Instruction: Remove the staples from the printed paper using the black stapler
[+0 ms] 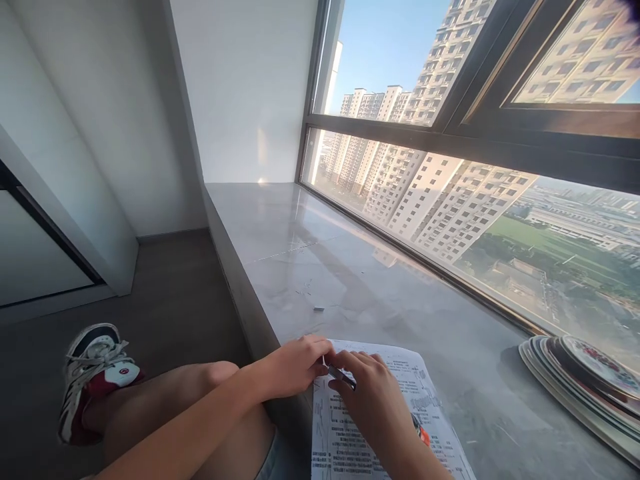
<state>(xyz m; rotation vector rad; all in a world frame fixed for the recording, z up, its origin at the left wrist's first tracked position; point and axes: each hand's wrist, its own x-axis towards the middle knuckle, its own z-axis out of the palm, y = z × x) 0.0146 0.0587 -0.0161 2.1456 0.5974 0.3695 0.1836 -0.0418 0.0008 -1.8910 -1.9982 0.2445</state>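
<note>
My right hand [375, 390] grips a short, dark, narrow tool [342, 377] with a silvery edge; it looks like a small stapler, though the fingers cover part of it. My left hand [303, 363] is closed at the tool's far end, fingertips pinched together, and what lies between them is hidden. Both hands are just above printed paper sheets [345, 443] lying on the grey stone windowsill [280, 227]. Beyond the hands rests a small grey strip [319, 309], like a row of staples. Tiny thin bits [304, 288] are scattered past it.
A stack of round plate-like discs [595, 383] stands at the right by the window frame [420, 137]. Partly hidden by my right wrist is an orange and black item [423, 433] on the paper. My bent leg and a sneaker [97, 373] are beside the sill at left.
</note>
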